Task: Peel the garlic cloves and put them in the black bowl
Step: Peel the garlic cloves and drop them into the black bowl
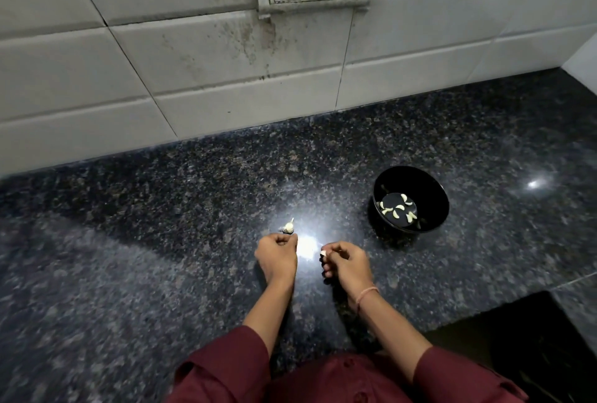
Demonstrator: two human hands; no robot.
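Garlic clove (323,253) sits pinched in the tips of my right hand (347,260), so that hand is closed on it. White shows on the clove, but it is too small for me to tell how much skin is on it. My left hand (276,254) is at 9 o'clock from the right one, a little apart, with its fingers curled under. I cannot tell if it holds a bit of skin or nothing. Just past it, at 12 o'clock, a small garlic bulb piece (288,227) lies on the dark counter (161,209). The black bowl (410,173) stands at 2 o'clock from my right hand, near but not touching, and some peeled cloves (395,209) lie in the bottom of it.

I think I am in the middle of peeling this one. To do it well I should pinch softly so the clove does not squash or pop out, pull the skin from one end, and look all round for thin bits.
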